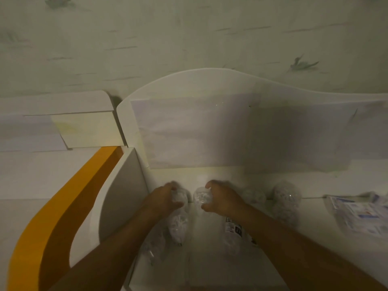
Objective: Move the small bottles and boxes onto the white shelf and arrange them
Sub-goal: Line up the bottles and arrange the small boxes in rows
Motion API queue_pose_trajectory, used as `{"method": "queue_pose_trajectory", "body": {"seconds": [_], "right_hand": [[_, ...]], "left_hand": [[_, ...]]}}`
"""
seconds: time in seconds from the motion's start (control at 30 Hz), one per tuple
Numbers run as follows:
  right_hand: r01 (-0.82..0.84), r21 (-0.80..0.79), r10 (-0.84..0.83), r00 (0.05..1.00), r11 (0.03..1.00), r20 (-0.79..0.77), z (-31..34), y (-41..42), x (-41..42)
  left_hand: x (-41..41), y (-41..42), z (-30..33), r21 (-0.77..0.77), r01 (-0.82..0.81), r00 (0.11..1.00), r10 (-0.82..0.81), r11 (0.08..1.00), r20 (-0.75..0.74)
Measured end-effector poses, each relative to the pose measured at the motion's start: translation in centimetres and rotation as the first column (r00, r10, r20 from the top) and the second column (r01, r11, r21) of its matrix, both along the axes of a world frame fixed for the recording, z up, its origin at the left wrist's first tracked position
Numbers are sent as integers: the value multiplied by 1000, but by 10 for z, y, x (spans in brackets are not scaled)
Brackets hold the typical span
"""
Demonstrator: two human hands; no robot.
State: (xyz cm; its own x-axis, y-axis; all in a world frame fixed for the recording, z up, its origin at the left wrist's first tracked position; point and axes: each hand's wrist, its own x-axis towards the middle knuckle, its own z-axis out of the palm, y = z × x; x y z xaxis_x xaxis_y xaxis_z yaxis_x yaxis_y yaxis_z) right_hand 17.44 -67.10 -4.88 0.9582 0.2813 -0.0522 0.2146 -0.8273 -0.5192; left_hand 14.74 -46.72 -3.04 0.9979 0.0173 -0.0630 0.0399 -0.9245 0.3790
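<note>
A: Entry, head view, dim and blurred. Left hand (165, 199) has its fingers curled round a small clear bottle (180, 196), glossy plastic with pale granular contents. It sits at the left end of the white shelf (210, 177), close to the curved side panel (123, 198).

B: Right hand?

A: Right hand (220, 199) grips a second clear bottle (201, 196), thumb below and fingers over the top. The two bottles are just beside each other, with a narrow gap.

B: Other items?

A: Two more rounded, speckled bottles (286, 194) to the right on the shelf. A flat white box with blue print (361, 215) farther right. Lower down, a bottle lying on its side (178, 224), and a black-labelled bottle (232, 232) under the right forearm. A smooth orange curved band (63, 208) edges the side panel.
</note>
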Motion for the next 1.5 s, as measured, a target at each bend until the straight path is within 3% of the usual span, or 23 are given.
{"method": "queue_pose_trajectory", "body": {"seconds": [0.4,0.57,0.67,0.8,1.0,1.3,1.5], "right_hand": [[-8,-59,9,1000,998,12,-1,-2,-1],[-39,-108,56,986,993,158,12,-10,-8],[-91,-55,101,971,994,215,25,-6,-14],[-204,-52,209,965,978,156,37,18,-34],[-337,-114,340,940,934,8,23,45,-58],[-310,-134,316,949,941,19,3,52,-62],[-293,-196,301,954,936,12,13,34,-60]], "left_hand": [[-2,0,2,17,49,998,-49,999,-48],[-20,1,20,99,62,998,-61,993,-12],[-30,7,37,156,55,998,-56,986,0],[-40,17,46,230,61,996,-46,971,-72],[-52,20,27,383,229,955,-130,895,-268],[-49,19,21,400,219,957,-116,890,-266],[-40,21,18,422,301,938,-185,856,-293]]}}
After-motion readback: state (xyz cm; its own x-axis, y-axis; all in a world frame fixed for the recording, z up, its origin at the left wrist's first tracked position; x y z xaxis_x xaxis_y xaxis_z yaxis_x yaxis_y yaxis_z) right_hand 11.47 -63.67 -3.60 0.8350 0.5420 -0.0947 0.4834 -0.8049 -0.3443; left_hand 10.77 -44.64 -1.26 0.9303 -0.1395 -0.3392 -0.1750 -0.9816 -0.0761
